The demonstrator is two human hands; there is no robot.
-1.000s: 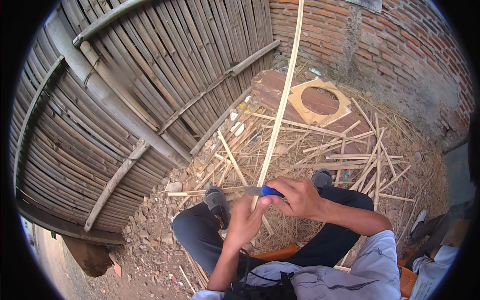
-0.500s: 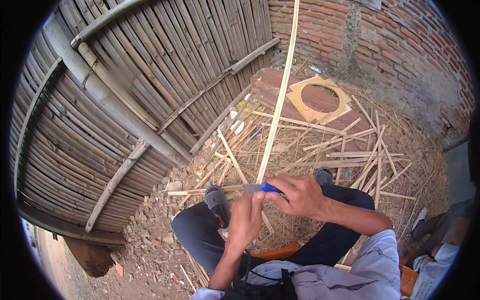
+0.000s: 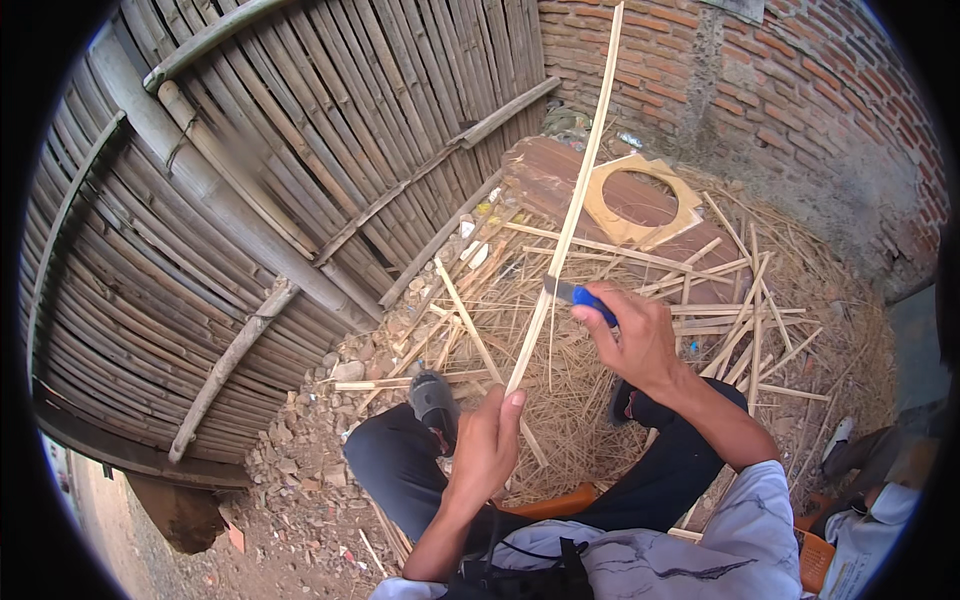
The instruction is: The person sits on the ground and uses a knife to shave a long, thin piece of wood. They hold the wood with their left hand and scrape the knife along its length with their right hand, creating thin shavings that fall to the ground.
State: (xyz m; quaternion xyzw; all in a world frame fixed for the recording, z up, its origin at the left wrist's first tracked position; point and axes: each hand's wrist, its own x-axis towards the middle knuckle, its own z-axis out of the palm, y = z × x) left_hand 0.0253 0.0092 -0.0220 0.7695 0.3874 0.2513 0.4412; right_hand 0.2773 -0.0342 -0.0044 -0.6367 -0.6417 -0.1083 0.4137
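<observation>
My left hand (image 3: 484, 442) is closed round the near end of a long pale bamboo strip (image 3: 577, 205), which rises away from me toward the brick wall. My right hand (image 3: 640, 338) grips the blue handle of a knife (image 3: 592, 303). The knife's short grey blade lies across the strip, some way up from my left hand. A thin shaving hangs down beside the strip just below the blade. My right fingers wrap the handle and hide part of it.
Split bamboo sticks (image 3: 735, 310) and shavings (image 3: 600, 430) litter the ground ahead. A board with a round hole (image 3: 607, 212) lies on a brown panel (image 3: 530, 180). To the left stands a bamboo fence (image 3: 250, 200), and behind is a brick wall (image 3: 800, 110). Another person (image 3: 870, 500) sits at the right.
My right hand has slid the knife forward along the strip, away from my left hand. The strip's far end has come into view, tilted slightly right. A thin shaving now hangs by the blade.
</observation>
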